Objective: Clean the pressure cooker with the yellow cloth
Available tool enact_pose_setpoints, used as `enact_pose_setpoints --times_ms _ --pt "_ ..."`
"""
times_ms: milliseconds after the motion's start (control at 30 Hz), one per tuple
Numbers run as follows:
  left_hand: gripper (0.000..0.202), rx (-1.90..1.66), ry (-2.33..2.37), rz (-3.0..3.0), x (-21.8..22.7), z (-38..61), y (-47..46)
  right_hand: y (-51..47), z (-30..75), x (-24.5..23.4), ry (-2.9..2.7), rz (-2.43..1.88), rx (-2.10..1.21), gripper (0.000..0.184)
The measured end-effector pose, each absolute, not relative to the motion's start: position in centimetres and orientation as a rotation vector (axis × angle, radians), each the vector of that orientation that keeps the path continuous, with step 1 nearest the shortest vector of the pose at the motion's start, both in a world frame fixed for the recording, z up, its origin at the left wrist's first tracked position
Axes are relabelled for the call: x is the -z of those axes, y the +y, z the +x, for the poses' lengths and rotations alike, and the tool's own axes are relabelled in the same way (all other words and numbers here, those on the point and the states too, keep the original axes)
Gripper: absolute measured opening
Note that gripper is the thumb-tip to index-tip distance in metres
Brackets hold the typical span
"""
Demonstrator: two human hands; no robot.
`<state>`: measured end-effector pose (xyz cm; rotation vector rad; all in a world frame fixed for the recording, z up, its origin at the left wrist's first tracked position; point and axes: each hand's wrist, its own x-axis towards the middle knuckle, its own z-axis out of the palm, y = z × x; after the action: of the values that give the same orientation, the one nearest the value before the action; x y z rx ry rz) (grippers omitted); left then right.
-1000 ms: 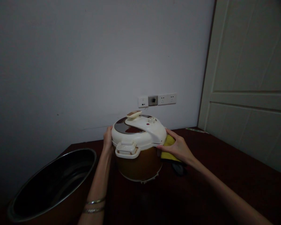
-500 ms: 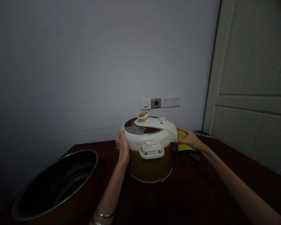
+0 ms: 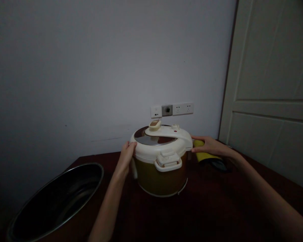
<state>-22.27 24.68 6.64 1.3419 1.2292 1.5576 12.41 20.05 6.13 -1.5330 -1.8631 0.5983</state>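
Note:
An electric pressure cooker (image 3: 161, 169) with a yellow-brown body and a cream lid (image 3: 164, 143) stands on a dark wooden table (image 3: 217, 208). My left hand (image 3: 127, 156) presses against the lid's left rim, fingers curled on its edge. Over at the lid's right side, my right hand (image 3: 210, 146) holds a yellow cloth (image 3: 204, 155) flat under its fingers. A cream latch faces me on the cooker's front.
A large steel basin (image 3: 55, 201) sits at the table's left front. A dark object (image 3: 218, 164) lies under the cloth. Wall sockets (image 3: 171, 109) are behind the cooker. A closed pale door (image 3: 272, 94) stands at the right.
The cooker has turned so its front latch swung from the left toward the right. My left hand slid round to the lid's left rim, and my right hand moved right with the cloth.

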Motion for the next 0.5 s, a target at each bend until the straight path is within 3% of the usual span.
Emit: enact_pose_setpoints --times_ms 133,267,400,500 --pt "0.035 -1.588 1.355 1.513 -9.5 -23.8 22.8 16.5 11.5 -9.5 -1.868 -1.598 -0.177 0.055" --pt "0.024 -1.639 1.023 2.018 -10.7 -22.0 19.0 14.1 7.8 -11.1 -1.800 -1.324 0.112 0.038" --pt "0.009 -1.618 0.699 2.590 -9.9 -19.6 16.6 14.0 3.7 -9.8 -1.783 -1.126 0.300 0.038" --pt "0.019 -1.520 0.577 2.880 -8.9 -18.8 16.5 14.9 2.3 -7.8 -1.803 -1.042 0.346 0.045"
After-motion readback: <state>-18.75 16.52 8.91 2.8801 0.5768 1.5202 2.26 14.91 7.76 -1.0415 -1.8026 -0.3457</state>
